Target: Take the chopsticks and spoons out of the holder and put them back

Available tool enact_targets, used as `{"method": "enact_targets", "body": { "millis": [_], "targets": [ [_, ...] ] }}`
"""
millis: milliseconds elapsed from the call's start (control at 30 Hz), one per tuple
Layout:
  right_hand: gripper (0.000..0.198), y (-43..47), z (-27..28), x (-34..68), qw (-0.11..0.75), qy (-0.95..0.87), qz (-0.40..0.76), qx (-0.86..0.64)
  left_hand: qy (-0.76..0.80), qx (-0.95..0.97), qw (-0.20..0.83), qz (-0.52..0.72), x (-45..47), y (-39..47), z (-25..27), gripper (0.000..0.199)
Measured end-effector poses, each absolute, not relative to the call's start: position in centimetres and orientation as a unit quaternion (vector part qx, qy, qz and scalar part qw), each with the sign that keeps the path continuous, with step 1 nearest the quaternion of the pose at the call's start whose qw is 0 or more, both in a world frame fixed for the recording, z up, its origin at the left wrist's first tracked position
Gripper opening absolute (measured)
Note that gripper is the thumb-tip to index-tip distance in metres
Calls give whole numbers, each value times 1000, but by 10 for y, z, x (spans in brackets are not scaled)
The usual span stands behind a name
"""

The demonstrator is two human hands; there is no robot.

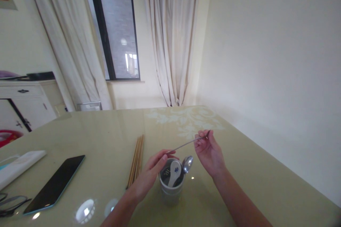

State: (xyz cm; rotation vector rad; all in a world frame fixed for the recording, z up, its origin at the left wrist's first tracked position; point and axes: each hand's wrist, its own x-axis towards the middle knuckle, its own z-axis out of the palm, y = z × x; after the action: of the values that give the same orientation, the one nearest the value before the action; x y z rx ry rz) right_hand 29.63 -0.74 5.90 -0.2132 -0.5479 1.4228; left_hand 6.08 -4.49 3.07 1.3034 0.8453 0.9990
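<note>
My left hand point(153, 168) pinches one end of a long, thin metal utensil point(188, 143), possibly a spoon seen edge-on. At its other end, a darker, wider tip sits between the fingers of my right hand point(209, 150). The utensil slants up to the right above a grey utensil holder point(170, 191) that stands upright on the table. Inside the holder are a white ceramic spoon point(174, 173) with a blue mark and a shiny metal spoon point(187, 163) leaning on the right rim. Several wooden chopsticks point(136, 159) lie side by side, left of the holder.
The table point(106, 134) has a glossy pale-green top and meets a white wall point(271, 60) on the right. At the left lie a black tablet-like device point(55, 184), a white box-shaped item point(22, 166) and dark-framed glasses point(13, 202). Beyond are a cabinet point(29, 95) and curtains point(176, 32).
</note>
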Motion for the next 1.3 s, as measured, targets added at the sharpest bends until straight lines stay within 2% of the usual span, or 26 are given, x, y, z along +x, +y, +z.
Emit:
{"method": "enact_targets", "body": {
  "millis": [133,333,433,533,700,933,1200,1300],
  "targets": [
    [19,-9,54,286,679,-262,680,-94,342,526,610,483,60,-41,26,66],
    [15,-15,55,277,645,-362,664,-109,420,518,477,573,52,-32,25,50],
    [16,-17,55,275,647,-399,634,-140,395,487,491,605,51,-30,29,48],
    [26,-15,53,273,651,-400,622,-175,391,454,519,610,52,-30,34,46],
    [37,-9,46,270,654,-380,615,-224,421,482,521,566,47,-27,39,38],
    [32,-6,36,266,620,-397,622,-266,459,618,410,490,46,-21,32,36],
    [42,-15,33,256,548,-401,676,-284,474,759,172,412,44,-21,17,26],
    [46,-16,34,256,537,-409,671,-305,499,759,127,397,36,-16,17,29]
  ]
}}
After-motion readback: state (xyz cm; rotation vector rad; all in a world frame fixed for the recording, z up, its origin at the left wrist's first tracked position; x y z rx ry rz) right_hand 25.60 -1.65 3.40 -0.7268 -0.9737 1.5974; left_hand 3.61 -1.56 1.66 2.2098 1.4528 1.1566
